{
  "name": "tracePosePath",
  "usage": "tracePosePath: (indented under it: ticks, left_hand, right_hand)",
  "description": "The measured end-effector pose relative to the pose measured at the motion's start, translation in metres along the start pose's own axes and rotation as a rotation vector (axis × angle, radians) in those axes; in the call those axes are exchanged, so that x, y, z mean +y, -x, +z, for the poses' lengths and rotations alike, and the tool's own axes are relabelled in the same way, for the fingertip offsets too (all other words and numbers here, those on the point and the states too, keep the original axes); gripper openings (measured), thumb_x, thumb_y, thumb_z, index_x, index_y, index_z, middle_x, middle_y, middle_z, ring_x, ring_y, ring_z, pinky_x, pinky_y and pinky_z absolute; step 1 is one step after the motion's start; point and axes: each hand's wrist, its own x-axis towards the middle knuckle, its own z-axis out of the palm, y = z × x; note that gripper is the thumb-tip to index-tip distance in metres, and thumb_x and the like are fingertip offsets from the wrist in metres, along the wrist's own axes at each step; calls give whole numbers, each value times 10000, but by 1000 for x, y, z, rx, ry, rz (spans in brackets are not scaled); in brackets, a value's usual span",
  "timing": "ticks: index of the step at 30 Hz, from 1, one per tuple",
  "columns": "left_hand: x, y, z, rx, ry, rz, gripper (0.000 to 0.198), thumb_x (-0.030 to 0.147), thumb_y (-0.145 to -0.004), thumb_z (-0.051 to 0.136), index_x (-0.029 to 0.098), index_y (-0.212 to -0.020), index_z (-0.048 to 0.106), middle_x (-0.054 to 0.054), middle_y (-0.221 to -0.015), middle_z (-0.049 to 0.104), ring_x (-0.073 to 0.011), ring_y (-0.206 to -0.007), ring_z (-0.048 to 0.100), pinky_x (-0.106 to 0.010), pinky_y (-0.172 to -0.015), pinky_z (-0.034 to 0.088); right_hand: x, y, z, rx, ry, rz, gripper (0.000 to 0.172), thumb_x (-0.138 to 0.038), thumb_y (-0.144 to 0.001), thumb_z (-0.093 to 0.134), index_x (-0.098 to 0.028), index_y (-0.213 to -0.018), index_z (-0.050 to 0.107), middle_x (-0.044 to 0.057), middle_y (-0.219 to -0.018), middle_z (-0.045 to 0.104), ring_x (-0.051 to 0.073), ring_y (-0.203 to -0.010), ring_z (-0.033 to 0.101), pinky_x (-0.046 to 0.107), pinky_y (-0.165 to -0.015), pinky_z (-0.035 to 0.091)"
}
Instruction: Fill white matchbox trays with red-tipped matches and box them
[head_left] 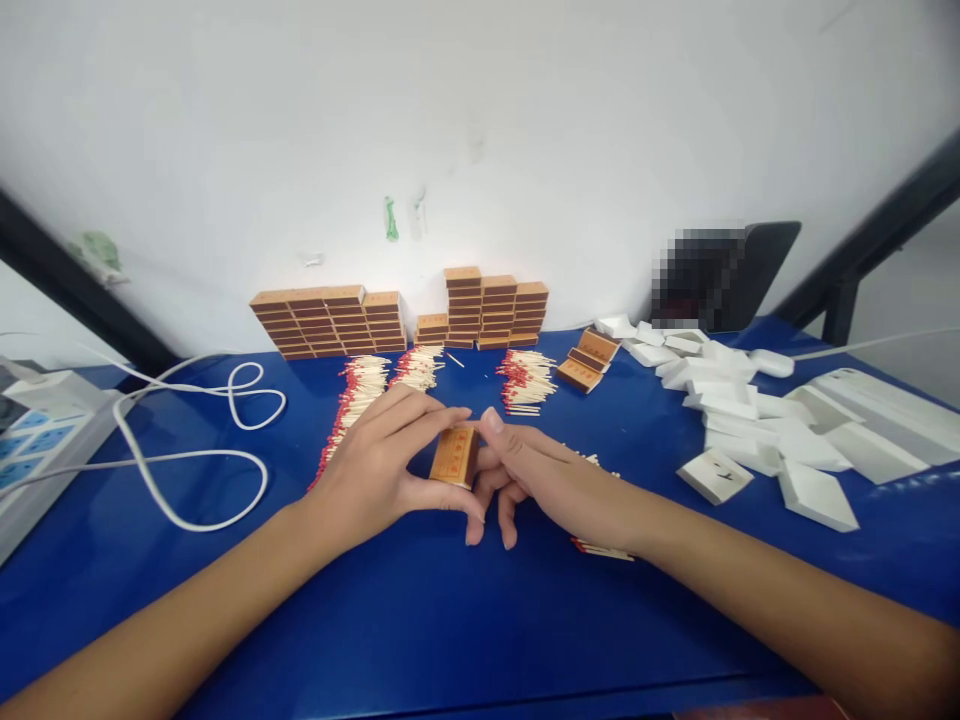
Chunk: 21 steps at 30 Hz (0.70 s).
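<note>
Both hands meet over the middle of the blue table (420,620). My left hand (379,470) pinches an orange-brown matchbox (454,455) between thumb and fingers. My right hand (536,480) grips the same matchbox from the right, thumb on top and fingers curled beneath. Under my right wrist lie a few red-tipped matches (600,548). Several rows of loose matches (358,400) lie just beyond the hands.
Stacks of closed matchboxes (330,322) line the back wall, with two more boxes (589,360) lying loose. Several white inner trays (720,400) are heaped at the right. A white cable (187,460) and a power strip (30,440) sit at the left.
</note>
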Motion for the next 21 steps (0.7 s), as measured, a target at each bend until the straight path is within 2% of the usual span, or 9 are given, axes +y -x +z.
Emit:
tracePosePath:
  ticks: [3, 6, 10, 15, 16, 18, 21]
  left_hand:
    - [0, 2, 1, -24, 47, -47, 632, 612, -769, 857, 169, -1184, 682, -93, -1044, 720, -236, -970, 669, -391, -866, 565]
    - [0, 2, 1, -43, 93, -52, 607, 578, -784, 868, 165, -1182, 668, -100, -1065, 726, -242, -996, 685, -398, -897, 567]
    - [0, 0, 0, -53, 103, -47, 612, 617, -752, 868, 167, -1115, 670, -73, -971, 726, -232, -910, 684, -386, -835, 552]
    - [-1, 0, -1, -40, 110, -55, 638, 616, -696, 897, 176, -1100, 673, -55, -942, 720, -223, -881, 675, -367, -802, 541]
    - [-1, 1, -1, -33, 112, -54, 652, 613, -681, 906, 174, -1103, 672, -56, -946, 721, -222, -878, 674, -367, -800, 543]
    - [-4, 3, 0, -25, 117, -61, 656, 603, -675, 916, 177, -1116, 681, -60, -955, 727, -223, -877, 676, -371, -807, 548]
    - [-7, 5, 1, -9, 148, -108, 637, 586, -700, 917, 193, -1157, 711, -71, -992, 751, -232, -910, 686, -383, -840, 559]
  right_hand:
    - [-1, -1, -2, 13, 36, 4, 720, -800, -1021, 366, -155, -1025, 685, 65, -753, 703, 179, -696, 727, 240, -539, 573]
    - [0, -1, -4, 11, 71, -12, 707, -796, -1024, 366, -159, -993, 672, 71, -760, 716, 179, -693, 726, 241, -535, 577]
    - [1, -2, -4, -9, 94, -23, 689, -782, -1032, 376, -162, -1023, 679, 67, -772, 722, 177, -701, 725, 243, -541, 582]
    - [2, -2, -6, -12, 119, -29, 689, -756, -1049, 370, -158, -909, 682, 72, -786, 718, 169, -690, 709, 244, -532, 568]
    - [2, -1, -7, 10, 161, -41, 677, -736, -1063, 360, -159, -937, 690, 70, -796, 718, 166, -678, 700, 248, -529, 560]
    - [1, 1, -10, 114, 349, -102, 589, -660, -1093, 385, -168, -1126, 707, 72, -873, 732, 165, -692, 689, 276, -574, 569]
    - [-4, 4, -16, 262, 757, -296, 448, -460, -1108, 497, -231, -1482, 587, 116, -1153, 728, 192, -826, 691, 356, -727, 602]
